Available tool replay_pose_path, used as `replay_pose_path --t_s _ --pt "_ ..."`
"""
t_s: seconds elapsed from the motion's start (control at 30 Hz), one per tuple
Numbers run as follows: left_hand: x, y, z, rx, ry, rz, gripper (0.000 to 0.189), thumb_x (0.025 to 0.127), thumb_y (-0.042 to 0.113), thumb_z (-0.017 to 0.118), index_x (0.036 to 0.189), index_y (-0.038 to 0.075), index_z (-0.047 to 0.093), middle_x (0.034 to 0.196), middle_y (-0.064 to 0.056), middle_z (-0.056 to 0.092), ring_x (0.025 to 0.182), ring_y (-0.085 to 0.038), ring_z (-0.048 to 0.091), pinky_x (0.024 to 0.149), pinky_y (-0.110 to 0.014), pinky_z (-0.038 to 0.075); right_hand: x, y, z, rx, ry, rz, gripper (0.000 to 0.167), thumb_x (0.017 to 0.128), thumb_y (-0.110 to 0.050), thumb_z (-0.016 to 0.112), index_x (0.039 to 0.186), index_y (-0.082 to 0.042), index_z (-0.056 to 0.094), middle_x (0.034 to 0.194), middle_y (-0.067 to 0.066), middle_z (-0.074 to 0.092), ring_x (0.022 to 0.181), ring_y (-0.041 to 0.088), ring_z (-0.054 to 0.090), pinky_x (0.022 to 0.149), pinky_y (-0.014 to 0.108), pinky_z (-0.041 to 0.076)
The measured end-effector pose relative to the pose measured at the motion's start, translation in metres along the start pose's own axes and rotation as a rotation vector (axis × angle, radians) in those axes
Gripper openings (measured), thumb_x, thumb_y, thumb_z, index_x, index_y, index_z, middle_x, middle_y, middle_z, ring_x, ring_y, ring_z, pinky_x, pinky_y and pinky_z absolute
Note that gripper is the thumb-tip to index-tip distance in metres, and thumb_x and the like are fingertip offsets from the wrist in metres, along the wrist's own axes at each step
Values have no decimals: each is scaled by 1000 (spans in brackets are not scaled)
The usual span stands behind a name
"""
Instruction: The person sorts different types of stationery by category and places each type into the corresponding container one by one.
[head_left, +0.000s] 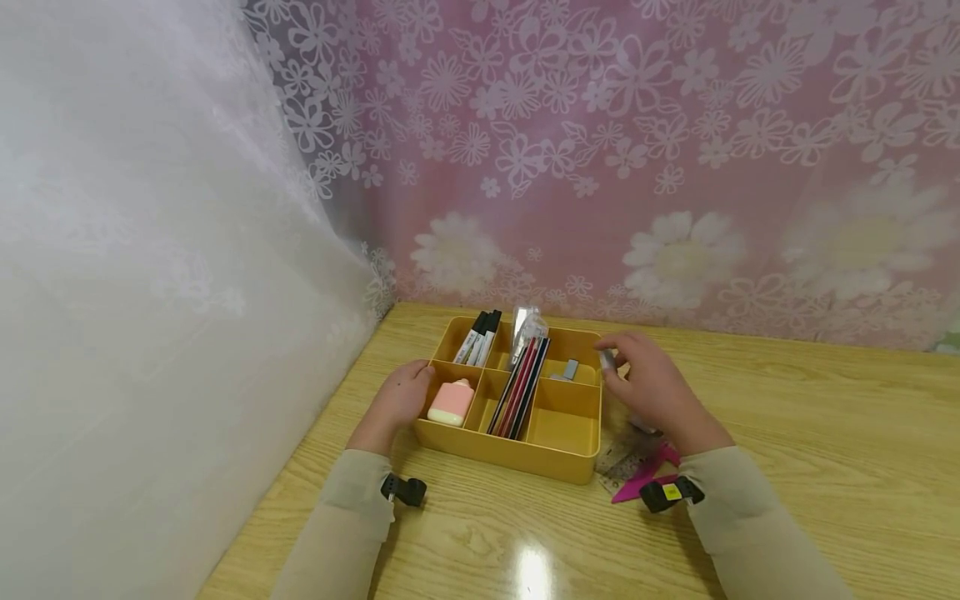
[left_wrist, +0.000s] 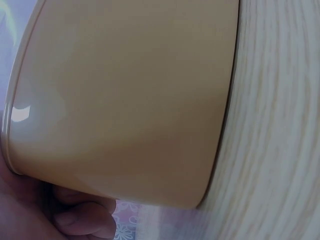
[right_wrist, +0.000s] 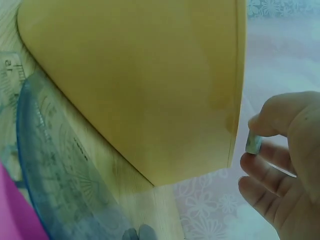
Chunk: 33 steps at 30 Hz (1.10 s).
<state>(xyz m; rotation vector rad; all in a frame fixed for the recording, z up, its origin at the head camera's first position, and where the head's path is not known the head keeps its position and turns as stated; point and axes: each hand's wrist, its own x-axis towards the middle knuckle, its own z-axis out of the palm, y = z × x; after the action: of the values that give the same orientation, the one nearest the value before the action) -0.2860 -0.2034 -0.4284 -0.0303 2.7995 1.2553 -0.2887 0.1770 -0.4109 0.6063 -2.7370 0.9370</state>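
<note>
A yellow divided organizer tray (head_left: 502, 450) sits on the wooden table. My left hand (head_left: 405, 393) grips its left wall, the thumb at the rim and the other fingers outside. Above the tray's right rim, my right hand (head_left: 648, 383) pinches a small grey block (right_wrist: 253, 142) between thumb and fingertips. Another small grey block (head_left: 572, 369) lies in the back right compartment. Black-capped white markers (head_left: 478, 340) lean at the back left, a clear plastic item (head_left: 522, 321) at the back middle. Several pencils (head_left: 521, 387) slant from the front middle compartment. A pink-and-cream bottle (head_left: 452, 403) lies front left.
Right of the tray, partly under my right forearm, lie a clear protractor (right_wrist: 65, 155) and a magenta flat piece (head_left: 645, 479). A clear ruler (right_wrist: 11, 75) shows near them. A pink floral curtain (head_left: 570, 167) hangs behind the table, and a white sheet (head_left: 150, 292) stands at the left.
</note>
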Motion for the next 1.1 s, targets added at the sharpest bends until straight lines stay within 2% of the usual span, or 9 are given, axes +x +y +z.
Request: replay_pose_path --t_s 0.13,0.27,0.37,0.53,0.67,0.77,1.1 --pt "0 1 0 -3 3 -4 50 111 36 33 149 9 52 148 -12 52 139 -36 43 114 -57 32 0 -3 1 12 -16 -23 37 98 -12 61 136 -9 59 136 16 50 100 28 59 72 42 51" --pt "0 0 0 -4 3 -7 49 111 35 34 148 9 52 148 -12 52 139 -36 44 114 -58 32 0 -2 1 15 -9 -12 38 98 -11 61 136 -11 59 137 13 50 103 28 59 75 44 52" --pt "0 0 0 -3 2 -8 49 111 35 34 148 9 52 148 -13 52 139 -36 44 114 -58 32 -1 2 -1 12 -8 7 36 99 -12 60 135 -13 60 136 11 52 103 28 59 75 43 51" --pt "1 0 1 -4 1 -11 49 111 36 33 149 9 52 149 -13 51 139 -36 43 114 -58 32 -2 14 -11 -23 7 49 33 101 -16 59 134 -12 60 135 13 52 98 31 60 66 40 50" --pt "1 0 1 -4 1 -11 49 111 36 33 148 9 52 148 -12 52 139 -36 43 114 -58 32 -5 25 -21 -40 8 93 32 102 -17 58 133 -10 59 143 16 46 106 35 59 72 47 54" --pt "2 0 0 -4 3 -3 49 111 35 33 148 9 52 149 -12 52 140 -35 43 114 -57 31 -7 32 -28 -56 -28 136 33 101 -17 57 133 -7 59 143 19 45 109 39 58 79 54 53" --pt "2 -2 0 2 -3 3 50 111 36 33 150 9 50 150 -13 50 141 -36 41 114 -57 31 -9 47 -28 -190 -176 254 40 99 -25 58 128 2 62 125 31 57 103 44 60 77 58 51"
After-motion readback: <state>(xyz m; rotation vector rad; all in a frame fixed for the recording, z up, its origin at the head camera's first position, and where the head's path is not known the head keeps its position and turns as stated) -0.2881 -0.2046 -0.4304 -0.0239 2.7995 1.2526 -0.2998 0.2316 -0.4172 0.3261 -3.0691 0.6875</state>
